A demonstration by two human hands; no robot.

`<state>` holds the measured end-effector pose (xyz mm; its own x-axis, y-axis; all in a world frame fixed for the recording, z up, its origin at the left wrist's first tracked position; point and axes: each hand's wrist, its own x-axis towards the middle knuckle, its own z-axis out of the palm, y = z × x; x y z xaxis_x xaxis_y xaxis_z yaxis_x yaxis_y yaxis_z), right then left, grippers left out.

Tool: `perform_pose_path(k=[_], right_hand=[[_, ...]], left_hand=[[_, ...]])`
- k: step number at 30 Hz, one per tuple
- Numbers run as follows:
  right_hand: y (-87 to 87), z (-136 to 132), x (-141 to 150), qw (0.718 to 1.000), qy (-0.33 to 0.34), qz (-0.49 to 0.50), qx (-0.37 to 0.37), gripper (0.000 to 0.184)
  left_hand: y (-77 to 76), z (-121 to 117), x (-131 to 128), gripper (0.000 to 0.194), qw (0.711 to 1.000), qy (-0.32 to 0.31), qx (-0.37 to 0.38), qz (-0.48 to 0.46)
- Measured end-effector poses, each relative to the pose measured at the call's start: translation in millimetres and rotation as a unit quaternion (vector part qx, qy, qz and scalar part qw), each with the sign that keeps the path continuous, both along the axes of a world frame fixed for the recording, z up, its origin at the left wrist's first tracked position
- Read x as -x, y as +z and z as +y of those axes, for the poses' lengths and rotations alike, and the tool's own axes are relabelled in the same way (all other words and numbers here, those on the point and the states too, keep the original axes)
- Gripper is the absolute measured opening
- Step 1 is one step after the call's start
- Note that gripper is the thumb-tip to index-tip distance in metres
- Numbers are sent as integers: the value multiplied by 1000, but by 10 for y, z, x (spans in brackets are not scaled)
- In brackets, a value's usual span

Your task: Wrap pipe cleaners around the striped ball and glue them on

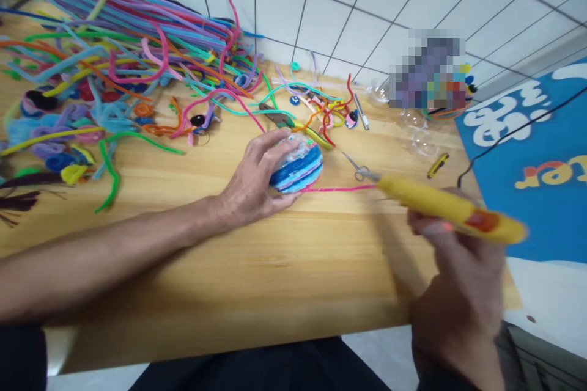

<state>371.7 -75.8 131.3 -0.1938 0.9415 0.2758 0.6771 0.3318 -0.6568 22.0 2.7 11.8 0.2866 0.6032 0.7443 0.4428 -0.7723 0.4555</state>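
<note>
My left hand (250, 186) is closed around the edge of a round piece (300, 165) covered in rows of blue, light blue and lilac pipe cleaner, with clear or whitish patches near its top. From its lower edge a pink pipe cleaner (339, 189) runs to the right across the table. A yellow glue gun (426, 198) is gripped in my right hand (463, 256), its nozzle pointing left, near the far end of that pink strand. The right hand is somewhat blurred. Behind the nozzle lie small scissors (360, 170). Pliers (277, 116) rest just beyond the round piece.
Bundled pipe cleaners (137, 18) and a tangle of coiled ones cover the table's left and back. A yellow utility knife (438, 165) and clear plastic domes (424, 142) lie at right. A black cord (518, 131) crosses the blue panel (536, 208). White tiles (348, 0) stand behind.
</note>
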Motion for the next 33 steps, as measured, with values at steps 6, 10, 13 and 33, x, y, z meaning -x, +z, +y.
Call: perform_pose_path(k=[6,10,13,33], right_hand=[[-65,-27,436,992,83,-93,7,18],[-91,23,447,987,99,-129,18,21],[-100,34,429,984,108,-135,40,25],[-68,15,415,981,99,-161,37,27]], left_hand=[[2,-35,7,88,999,14,36,21],[-10,-39,-3,88,999,19,38,22],[-15,-33,-13,88,999,12,31,12],[11,-39,-7,89,999,9,20,32]])
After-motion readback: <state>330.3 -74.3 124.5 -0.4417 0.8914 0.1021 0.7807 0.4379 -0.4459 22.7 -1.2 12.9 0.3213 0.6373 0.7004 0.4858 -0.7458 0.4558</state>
